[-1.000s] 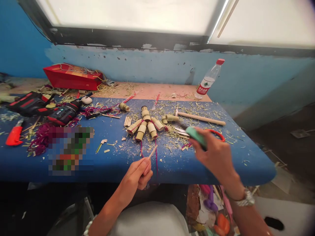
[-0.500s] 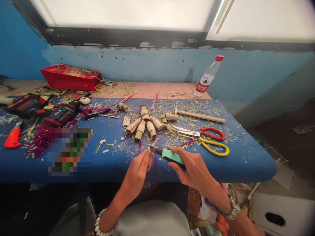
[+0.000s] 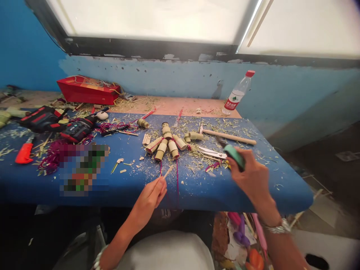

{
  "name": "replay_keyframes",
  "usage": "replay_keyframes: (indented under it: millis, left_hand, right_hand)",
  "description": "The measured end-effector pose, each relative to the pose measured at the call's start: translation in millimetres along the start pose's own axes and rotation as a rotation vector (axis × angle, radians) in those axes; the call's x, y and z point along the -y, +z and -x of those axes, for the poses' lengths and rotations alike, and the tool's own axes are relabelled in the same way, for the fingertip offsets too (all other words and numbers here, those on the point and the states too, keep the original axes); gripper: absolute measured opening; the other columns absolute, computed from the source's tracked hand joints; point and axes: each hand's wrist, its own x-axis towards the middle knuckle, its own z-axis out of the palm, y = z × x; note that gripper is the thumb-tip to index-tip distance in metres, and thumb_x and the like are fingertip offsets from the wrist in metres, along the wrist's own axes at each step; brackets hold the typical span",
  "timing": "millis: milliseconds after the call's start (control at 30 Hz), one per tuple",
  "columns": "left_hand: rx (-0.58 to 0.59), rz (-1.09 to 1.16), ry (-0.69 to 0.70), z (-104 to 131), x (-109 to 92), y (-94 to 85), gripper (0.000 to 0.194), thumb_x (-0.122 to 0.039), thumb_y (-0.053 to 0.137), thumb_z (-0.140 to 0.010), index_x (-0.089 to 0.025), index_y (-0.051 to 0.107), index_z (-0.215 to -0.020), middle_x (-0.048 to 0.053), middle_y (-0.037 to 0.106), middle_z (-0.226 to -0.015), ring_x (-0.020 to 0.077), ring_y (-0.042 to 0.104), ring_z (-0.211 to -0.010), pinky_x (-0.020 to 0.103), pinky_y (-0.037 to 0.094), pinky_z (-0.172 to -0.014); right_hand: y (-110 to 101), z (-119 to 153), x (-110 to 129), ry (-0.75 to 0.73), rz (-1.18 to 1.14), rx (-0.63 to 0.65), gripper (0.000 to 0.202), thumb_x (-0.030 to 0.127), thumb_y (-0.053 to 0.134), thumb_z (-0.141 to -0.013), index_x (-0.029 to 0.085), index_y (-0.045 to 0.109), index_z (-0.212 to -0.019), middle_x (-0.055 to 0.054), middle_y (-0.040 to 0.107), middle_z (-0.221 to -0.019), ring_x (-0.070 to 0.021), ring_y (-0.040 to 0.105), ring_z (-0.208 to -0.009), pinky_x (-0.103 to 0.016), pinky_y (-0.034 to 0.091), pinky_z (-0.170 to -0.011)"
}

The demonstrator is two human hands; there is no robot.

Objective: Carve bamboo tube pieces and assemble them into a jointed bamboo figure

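My left hand [image 3: 153, 193] pinches a thin wooden stick [image 3: 168, 171] that points up and to the right over the table's front part. Over the scissors [image 3: 212, 153], my right hand [image 3: 251, 176] is closed round a green-handled utility knife [image 3: 234, 155], slightly blurred, its blade toward the upper left. The scissors' handles are mostly hidden behind that hand. A figure of bamboo tube pieces [image 3: 166, 131] lies beyond the stick, joined by purple-red cord [image 3: 177, 180] that hangs toward the table's front edge.
A hammer [image 3: 229, 137] and a water bottle [image 3: 237, 93] are at the right. Leftward are a cordless drill [image 3: 78, 129], a red-handled tool [image 3: 25, 152], purple string [image 3: 54, 155] and a red box [image 3: 88, 92]. Shavings litter the blue tabletop [image 3: 135, 191].
My right hand has swung right with the utility knife, away from the stick, and now covers the scissors' handles. My left hand has shifted slightly left and down, still pinching the stick.
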Motion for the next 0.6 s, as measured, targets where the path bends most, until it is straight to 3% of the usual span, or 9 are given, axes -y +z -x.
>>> replay_keyframes:
  millis: [33, 100, 267, 400, 500, 600]
  left_hand:
    - [0.000, -0.024, -0.004, 0.7, 0.2, -5.3, 0.053, -0.068, 0.054, -0.088, -0.021, 0.040, -0.070, -0.008, 0.024, -0.060, 0.0087, 0.018, -0.052, 0.020, 0.016, -0.044]
    - [0.036, -0.085, 0.012, -1.2, -0.9, -12.6, 0.048, -0.065, 0.051, -0.090, -0.020, 0.048, -0.075, -0.009, 0.023, -0.058, 0.0092, 0.017, -0.051, 0.021, 0.015, -0.044]
    - [0.053, -0.200, 0.077, -11.5, -4.3, -6.7, 0.045, -0.058, 0.047, -0.095, -0.017, 0.058, -0.079, -0.007, 0.028, -0.059, 0.0107, 0.020, -0.052, 0.023, 0.015, -0.046]
    - [0.070, -0.173, 0.051, -6.3, -3.2, 1.4, 0.043, -0.054, 0.043, -0.098, -0.018, 0.052, -0.074, -0.004, 0.035, -0.064, 0.0115, 0.025, -0.056, 0.024, 0.019, -0.048]
    - [0.079, -0.158, 0.063, 1.2, -2.6, 3.4, 0.042, -0.053, 0.044, -0.099, -0.019, 0.048, -0.074, -0.003, 0.039, -0.068, 0.0116, 0.030, -0.058, 0.023, 0.023, -0.050]
    - [0.017, -0.162, 0.089, 6.2, 0.5, 6.1, 0.042, -0.052, 0.045, -0.099, -0.019, 0.046, -0.073, -0.001, 0.043, -0.071, 0.0125, 0.036, -0.063, 0.023, 0.029, -0.053]
  right_hand:
    - [-2.4, -1.5, -8.6, 0.073, 0.006, -0.005, 0.034, 0.047, 0.057, -0.097, 0.018, 0.060, -0.114, -0.008, 0.073, -0.081, -0.0247, 0.068, -0.058, -0.031, 0.043, -0.051]
    - [-4.2, 1.4, -11.3, 0.025, -0.112, 0.074, 0.032, 0.047, 0.056, -0.097, 0.019, 0.058, -0.114, -0.008, 0.074, -0.085, -0.0237, 0.068, -0.057, -0.031, 0.046, -0.053]
    - [7.3, 29.5, 47.6, -0.179, -0.458, 0.326, 0.026, 0.036, 0.050, -0.101, 0.019, 0.051, -0.121, -0.008, 0.076, -0.094, -0.0229, 0.074, -0.070, -0.029, 0.052, -0.059]
    - [13.1, 38.6, 79.4, -0.251, -0.478, 0.317, 0.030, 0.035, 0.051, -0.101, 0.018, 0.050, -0.124, -0.010, 0.075, -0.096, -0.0241, 0.075, -0.076, -0.030, 0.054, -0.062]
    - [11.1, 37.1, 79.1, -0.307, -0.424, 0.291, 0.031, 0.035, 0.053, -0.100, 0.016, 0.052, -0.124, -0.013, 0.075, -0.100, -0.0250, 0.075, -0.079, -0.032, 0.056, -0.064]
    - [7.2, 34.1, 74.2, -0.325, -0.373, 0.273, 0.030, 0.034, 0.055, -0.099, 0.016, 0.056, -0.123, -0.015, 0.075, -0.100, -0.0252, 0.075, -0.080, -0.032, 0.056, -0.066]
